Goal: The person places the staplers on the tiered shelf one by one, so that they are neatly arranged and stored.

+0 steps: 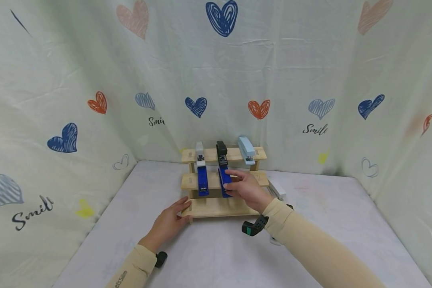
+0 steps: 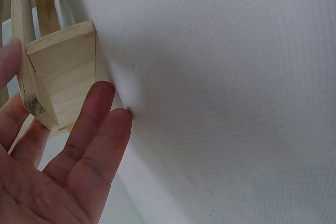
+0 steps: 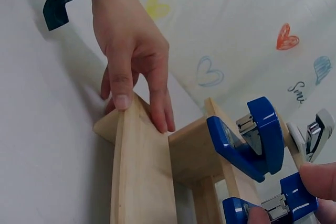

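Note:
A three-tier wooden rack (image 1: 212,209) stands on the table. My left hand (image 1: 171,222) grips the left end of its lowest shelf, thumb on one edge and fingers on the other, as the left wrist view shows. On the middle tier, my right hand (image 1: 250,190) pinches a blue stapler (image 1: 224,176) between thumb and fingers. Another blue stapler (image 3: 254,137) sits to its left on the same tier. Along the top tier are a white-and-grey stapler (image 1: 200,149), a black stapler (image 1: 221,149) and a light blue stapler (image 1: 247,148).
Right of the rack, a white stapler (image 1: 278,189) lies on the white tabletop (image 1: 320,224). Beneath my right forearm, a pale object (image 1: 275,241) and a dark one (image 1: 290,207) are mostly hidden. A heart-patterned curtain (image 1: 291,72) hangs behind and at both sides.

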Action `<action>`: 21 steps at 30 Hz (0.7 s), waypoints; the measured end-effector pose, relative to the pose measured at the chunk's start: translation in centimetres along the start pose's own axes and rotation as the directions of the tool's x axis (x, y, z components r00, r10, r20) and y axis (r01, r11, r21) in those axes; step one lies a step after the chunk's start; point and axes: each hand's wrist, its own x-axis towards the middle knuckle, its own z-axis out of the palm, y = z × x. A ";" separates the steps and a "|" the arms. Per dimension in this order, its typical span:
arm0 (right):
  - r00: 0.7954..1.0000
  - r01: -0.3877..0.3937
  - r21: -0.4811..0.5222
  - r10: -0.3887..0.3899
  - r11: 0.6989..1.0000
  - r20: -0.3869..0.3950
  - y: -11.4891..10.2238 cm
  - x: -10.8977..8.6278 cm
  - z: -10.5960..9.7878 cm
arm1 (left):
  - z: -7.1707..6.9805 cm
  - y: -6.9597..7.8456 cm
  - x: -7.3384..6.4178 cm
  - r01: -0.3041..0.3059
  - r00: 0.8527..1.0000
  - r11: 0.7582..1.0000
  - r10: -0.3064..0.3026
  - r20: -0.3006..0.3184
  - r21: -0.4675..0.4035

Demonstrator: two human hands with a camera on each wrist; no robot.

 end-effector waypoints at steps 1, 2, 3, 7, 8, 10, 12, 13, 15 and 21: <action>1.000 0.001 0.002 -0.001 1.000 0.000 0.0 0.0 0.0 | 0.0 0.0 0.0 -0.002 1.000 1.000 0.002 -0.002 -0.002; 1.000 0.001 0.004 -0.001 1.000 0.000 0.0 0.0 0.0 | 0.0 0.0 0.0 -0.002 1.000 1.000 0.002 -0.002 -0.003; 1.000 0.005 0.004 -0.005 1.000 0.000 0.1 0.1 0.0 | 0.0 0.0 0.0 -0.003 1.000 1.000 0.003 -0.003 -0.004; 1.000 0.008 0.010 -0.008 1.000 -0.007 0.1 0.2 0.1 | 0.0 0.1 0.0 0.000 1.000 1.000 0.000 0.001 -0.005; 1.000 0.010 0.011 -0.010 1.000 -0.008 0.1 0.2 0.1 | 0.0 0.1 0.0 0.000 1.000 1.000 0.000 0.002 -0.007; 1.000 0.013 0.013 -0.012 1.000 -0.011 0.1 0.3 0.1 | 0.0 0.2 0.0 0.001 1.000 1.000 -0.001 0.004 -0.006; 1.000 0.017 0.014 -0.016 1.000 -0.011 0.1 0.4 0.1 | 0.0 0.2 0.0 0.003 1.000 1.000 -0.003 0.006 -0.006; 1.000 0.019 0.012 -0.019 1.000 -0.010 0.2 0.4 0.2 | 0.0 0.2 0.0 0.003 1.000 1.000 -0.003 0.006 -0.005; 1.000 0.020 0.012 -0.020 1.000 -0.011 0.1 0.4 0.2 | 0.0 0.2 -0.1 0.002 1.000 1.000 -0.002 0.005 -0.004; 1.000 0.015 0.015 -0.015 1.000 -0.009 0.1 0.6 0.2 | 0.0 0.1 0.0 -0.001 1.000 1.000 0.001 0.001 -0.004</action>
